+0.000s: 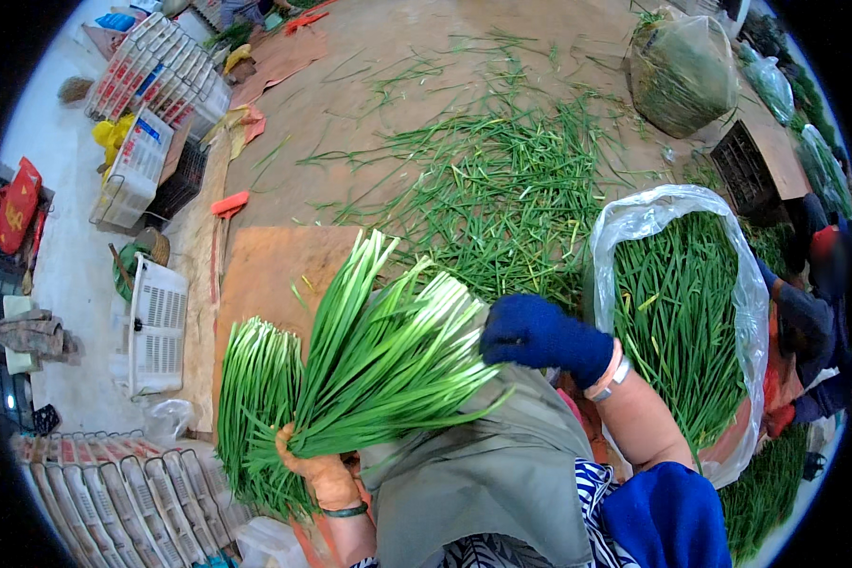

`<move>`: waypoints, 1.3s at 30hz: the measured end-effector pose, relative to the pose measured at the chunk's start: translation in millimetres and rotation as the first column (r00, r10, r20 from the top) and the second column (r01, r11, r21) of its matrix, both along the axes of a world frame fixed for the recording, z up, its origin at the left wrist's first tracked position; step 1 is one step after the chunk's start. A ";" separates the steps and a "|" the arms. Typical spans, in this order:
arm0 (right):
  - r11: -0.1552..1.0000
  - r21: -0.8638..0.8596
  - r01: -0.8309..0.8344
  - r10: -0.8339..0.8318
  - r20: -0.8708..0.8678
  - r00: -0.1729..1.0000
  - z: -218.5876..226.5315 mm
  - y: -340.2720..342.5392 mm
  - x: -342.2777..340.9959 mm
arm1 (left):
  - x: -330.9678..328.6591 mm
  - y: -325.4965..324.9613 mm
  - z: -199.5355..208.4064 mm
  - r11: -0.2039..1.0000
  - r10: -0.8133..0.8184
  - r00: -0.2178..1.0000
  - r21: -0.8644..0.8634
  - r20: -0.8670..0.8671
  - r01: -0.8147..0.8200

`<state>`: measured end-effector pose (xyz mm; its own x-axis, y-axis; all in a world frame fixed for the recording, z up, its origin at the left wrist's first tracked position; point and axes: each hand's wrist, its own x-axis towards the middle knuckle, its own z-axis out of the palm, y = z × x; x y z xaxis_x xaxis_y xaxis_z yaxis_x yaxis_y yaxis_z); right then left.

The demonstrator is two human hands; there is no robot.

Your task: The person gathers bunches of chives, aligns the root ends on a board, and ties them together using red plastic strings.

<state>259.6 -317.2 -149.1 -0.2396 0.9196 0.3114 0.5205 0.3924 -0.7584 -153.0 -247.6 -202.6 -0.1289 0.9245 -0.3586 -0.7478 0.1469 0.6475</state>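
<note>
The bunch of long green stalks fans above the person's lap, leaning across a grey-green apron, pale ends pointing up and away. The left hand, in an orange-tan glove, has its grip closed around the leafy lower end, which seems to leave the pale ends free and loosely spread. The right hand, in a navy glove, is curled right by those ends (whether its grip pinches any stalk, one cannot tell). Just left of the bunch, a second bundle lies on a brown board, its pale ends pointing the same way, probably to keep the stalks aligned. Beyond, loose green litter covers the floor; to the right, an open clear bag keeps more stalks within reach.
</note>
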 end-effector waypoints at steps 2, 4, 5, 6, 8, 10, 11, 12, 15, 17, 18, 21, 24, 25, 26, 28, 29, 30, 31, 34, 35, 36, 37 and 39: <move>0.990 0.002 0.141 -0.141 -0.023 0.990 7.8 -8.7 23.5 | 3.9 -0.4 3.9 0.999 -0.037 0.999 -0.004 0.037 0.037; 0.833 -0.023 0.552 -0.552 -0.100 0.828 3.5 -16.9 53.1 | 4.7 -2.2 6.0 0.999 -0.053 0.999 0.010 0.005 0.053; 0.619 -0.271 0.737 -0.785 -0.245 0.570 7.5 -18.6 72.8 | 8.1 -3.0 4.8 0.998 -0.066 0.997 0.018 -0.036 0.067; 0.454 -0.166 0.875 -0.884 -0.209 0.419 -14.1 -21.4 106.9 | 13.1 -2.5 5.1 0.996 -0.085 0.993 0.029 -0.079 0.087; 0.438 0.076 0.896 -0.899 0.037 0.436 -17.4 -20.9 102.9 | 19.4 -4.3 8.9 0.999 -0.039 0.995 0.032 -0.092 0.042; 0.604 -0.323 0.729 -0.760 0.041 0.648 -13.1 -10.8 65.5 | 18.4 -3.7 9.7 1.000 -0.014 0.994 0.009 -0.105 0.015; 0.729 -0.528 0.437 -0.641 -0.301 0.706 -10.2 -6.6 40.0 | 12.4 -4.7 7.1 1.000 -0.010 0.994 -0.018 -0.112 0.008; 0.761 -0.591 0.268 -0.540 -0.348 0.766 -15.0 -3.6 25.8 | 14.4 -3.6 4.1 0.999 -0.025 0.992 -0.050 -0.120 0.020; 0.805 -0.593 -0.032 -0.435 -0.626 0.647 -15.1 -2.1 -2.7 | 17.4 -5.9 8.5 0.996 -0.090 0.991 -0.034 -0.104 0.087; 0.803 -0.581 -0.136 -0.463 -0.750 0.472 -12.3 -4.0 -8.8 | 10.5 -7.4 8.3 0.991 -0.131 0.988 -0.008 -0.079 0.131; 0.799 -0.579 -0.165 -0.468 -0.770 0.434 -16.1 -6.3 -10.5 | 6.6 -8.2 7.9 0.988 -0.154 0.986 0.006 -0.062 0.155; 0.795 -0.606 -0.016 -0.476 -0.640 0.603 -32.0 -17.0 -30.0 | 12.7 -11.1 10.8 0.981 -0.174 0.981 0.066 -0.082 0.180; 0.808 -0.586 0.063 -0.497 -0.621 0.606 -59.5 -28.3 -41.0 | 27.3 -8.7 22.8 0.978 -0.208 0.974 -0.027 -0.088 0.206; 0.829 -0.555 0.064 -0.471 -0.632 0.616 -55.0 -27.6 -42.6 | 21.9 -8.3 19.5 0.976 -0.217 0.974 0.014 -0.066 0.219; 0.855 -0.518 -0.028 -0.442 -0.756 0.483 -45.1 -30.6 -45.4 | 13.5 -7.5 13.6 0.972 -0.227 0.973 0.055 -0.045 0.229; 0.853 -0.516 -0.085 -0.381 -0.726 0.573 -35.2 -30.6 -38.3 | 8.2 -6.6 10.1 0.963 -0.253 0.967 0.098 -0.012 0.253; 0.850 -0.515 -0.112 -0.348 -0.707 0.615 -33.1 -30.4 -33.5 | 10.1 -5.7 11.1 0.959 -0.268 0.963 0.100 0.001 0.267; 0.861 -0.505 -0.061 -0.319 -0.629 0.709 -44.5 -28.6 -29.7 | 11.8 -5.1 11.8 0.955 -0.283 0.959 0.102 0.013 0.280; 0.866 -0.499 -0.031 -0.296 -0.562 0.772 -43.1 -25.6 -24.9 | 11.5 -4.9 12.8 0.960 -0.275 0.961 0.071 0.024 0.272; 0.851 -0.501 0.158 -0.432 -0.497 0.753 -32.6 -20.6 -17.0 | 10.3 -4.5 11.9 0.970 -0.244 0.969 0.024 0.028 0.243; 0.788 -0.570 0.234 -0.584 -0.571 0.576 -12.3 -16.7 -15.1 | 9.1 -5.5 9.3 0.973 -0.228 0.974 0.039 0.010 0.227; 0.812 -0.484 0.326 -0.583 -0.654 0.481 -11.8 -11.9 -17.4 | 8.2 -6.9 8.3 0.976 -0.212 0.977 0.054 -0.009 0.212; 0.810 -0.401 0.429 -0.565 -0.731 0.384 -10.5 -9.5 -18.9 | 11.6 -7.4 8.8 0.980 -0.193 0.981 0.035 -0.021 0.193; 0.842 0.026 0.539 -0.516 -0.256 0.818 15.8 -10.9 -24.7 | 15.4 -6.6 11.7 0.988 -0.152 0.987 -0.001 -0.054 0.152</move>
